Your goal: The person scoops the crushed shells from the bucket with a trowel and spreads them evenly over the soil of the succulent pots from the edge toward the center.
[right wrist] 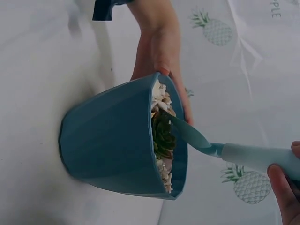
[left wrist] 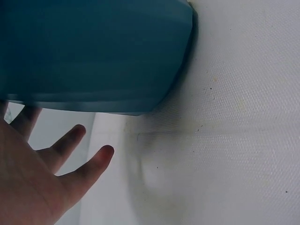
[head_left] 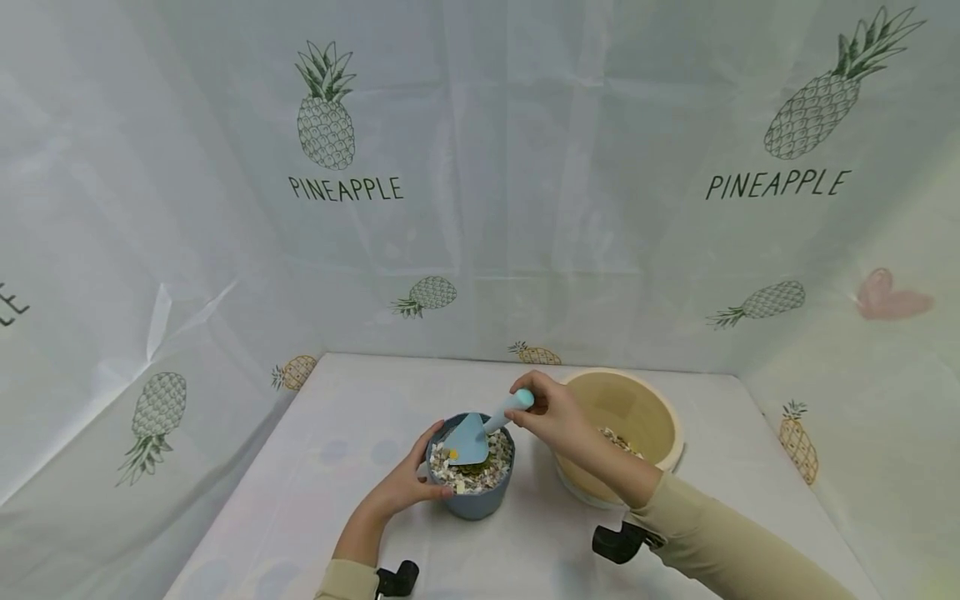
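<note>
A blue-grey flowerpot stands upright on the table, filled with pale gravel around a green succulent. My left hand holds the pot from the left, thumb on the near side and forefinger along the far side. Its lower fingers spread beside the wall in the left wrist view. From the right, my right hand grips the handle of a light blue garden trowel. The trowel's blade slants down inside the pot, its tip at the gravel beside the succulent. A small yellow spot shows on the blade.
Just right of the pot, a larger cream planter holds some gravel at its bottom; my right forearm crosses over its front. White sheeting with pineapple prints hangs behind and along both sides of the white table.
</note>
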